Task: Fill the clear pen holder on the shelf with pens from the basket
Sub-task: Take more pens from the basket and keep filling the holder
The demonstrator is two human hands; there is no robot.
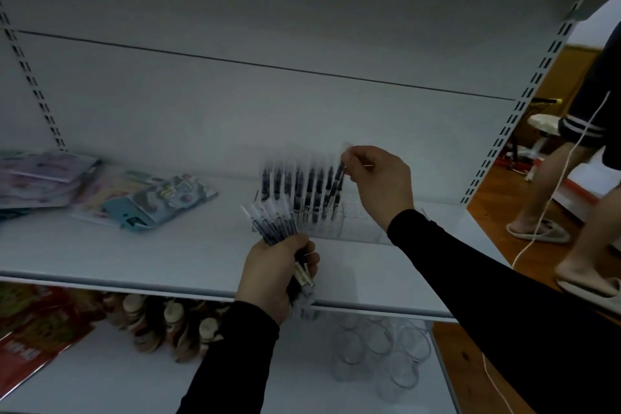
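Left hand (273,279) grips pens (274,223) — right hand (381,183) pinches one.

I can read no text anywhere. The red packets (37,343) at 8 o'clock, on the lower shelf, carry pale lettering, but it is too blurred to make out. The colourful packs (148,202) at 9 o'clock on the white shelf (134,252) show printed patches, also illegible. The pens (268,222) in my left grip (272,276) bear small pale labels, unreadable.
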